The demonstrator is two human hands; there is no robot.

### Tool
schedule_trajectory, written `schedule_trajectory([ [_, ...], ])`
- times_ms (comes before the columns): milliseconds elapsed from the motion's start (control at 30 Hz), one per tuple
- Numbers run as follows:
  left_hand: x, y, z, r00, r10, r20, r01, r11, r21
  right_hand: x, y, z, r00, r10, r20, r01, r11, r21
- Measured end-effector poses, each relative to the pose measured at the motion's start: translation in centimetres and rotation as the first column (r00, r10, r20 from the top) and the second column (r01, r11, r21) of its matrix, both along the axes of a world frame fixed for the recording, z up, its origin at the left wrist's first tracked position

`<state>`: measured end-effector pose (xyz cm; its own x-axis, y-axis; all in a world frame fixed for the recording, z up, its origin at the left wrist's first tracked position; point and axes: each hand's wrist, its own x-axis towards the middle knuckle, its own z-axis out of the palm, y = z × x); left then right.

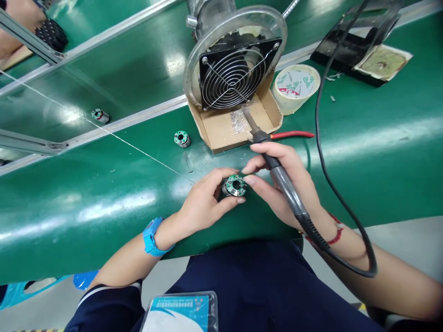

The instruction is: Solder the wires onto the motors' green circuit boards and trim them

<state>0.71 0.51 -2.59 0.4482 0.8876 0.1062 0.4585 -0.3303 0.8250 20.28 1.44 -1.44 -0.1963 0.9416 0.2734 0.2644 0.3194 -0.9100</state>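
Observation:
My left hand (207, 198) grips a small round motor (234, 185) by its sides, its green ring-shaped circuit board facing up. A soldering iron (284, 184) lies in my right hand (287, 184), its tip pointing away from me over a cardboard tray (221, 131). The thumb of my right hand is at the right edge of the circuit board. Another motor with a green board (182, 138) stands on the green table (138, 184), left of the tray.
A round fume fan (232, 78) rises behind the tray. Beside it are a tape roll (296, 87), red-handled tool (292, 134) and black stand (363, 50). The iron's cable (325, 152) loops at right. A third motor (100, 115) sits beyond the metal rail; a person's arm shows upper left.

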Motion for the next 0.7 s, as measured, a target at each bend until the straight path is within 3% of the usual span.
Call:
schedule_trajectory([
  [67, 0.1, 0.0, -0.1, 0.996, 0.05, -0.069, -0.044, 0.995, 0.089, -0.3, -0.5, -0.2, 0.999, -0.04, -0.027, 0.039, 0.999, -0.036],
  [133, 0.0, 0.1, -0.3, 0.984, 0.091, -0.155, -0.051, 0.968, 0.246, -0.7, -1.1, -0.4, 0.999, 0.009, -0.041, -0.012, 0.997, -0.073],
  [200, -0.1, 0.2, -0.7, 0.955, 0.158, -0.252, -0.036, 0.903, 0.428, -1.0, -1.6, -0.6, 0.998, 0.054, -0.03, -0.057, 0.992, -0.116],
  [300, -0.2, 0.4, -1.7, 0.9, 0.305, -0.312, -0.033, 0.76, 0.649, -1.8, -2.3, -0.5, 1.0, 0.022, -0.008, -0.023, 0.975, -0.222],
  [367, -0.1, 0.3, -2.3, 0.885, 0.363, -0.292, -0.041, 0.684, 0.728, -2.4, -2.6, -0.5, 0.998, -0.029, -0.048, 0.014, 0.959, -0.284],
  [433, 0.1, 0.2, -2.6, 0.884, 0.388, -0.262, -0.065, 0.655, 0.752, -2.9, -2.6, -0.8, 0.992, -0.076, -0.104, 0.042, 0.954, -0.298],
  [467, 0.2, 0.1, -2.6, 0.887, 0.384, -0.255, -0.081, 0.674, 0.734, -3.0, -2.4, -1.0, 0.99, -0.085, -0.108, 0.052, 0.959, -0.278],
  [533, 0.3, 0.1, -2.6, 0.916, 0.327, -0.231, -0.126, 0.782, 0.61, -2.7, -1.8, -1.6, 0.997, -0.075, -0.015, 0.072, 0.986, -0.15],
  [600, 0.0, 0.4, -2.6, 0.962, 0.229, -0.146, -0.17, 0.927, 0.334, -2.1, -0.8, -2.0, 0.961, -0.044, 0.271, 0.029, 0.998, 0.062],
  [633, -0.2, 0.6, -2.7, 0.978, 0.197, -0.069, -0.183, 0.969, 0.166, -1.7, -0.3, -2.1, 0.892, -0.045, 0.45, -0.034, 0.985, 0.166],
  [700, -0.8, 1.1, -3.0, 0.973, 0.206, 0.1, -0.195, 0.974, -0.114, -1.1, 0.6, -1.9, 0.68, -0.08, 0.729, -0.206, 0.933, 0.295],
])
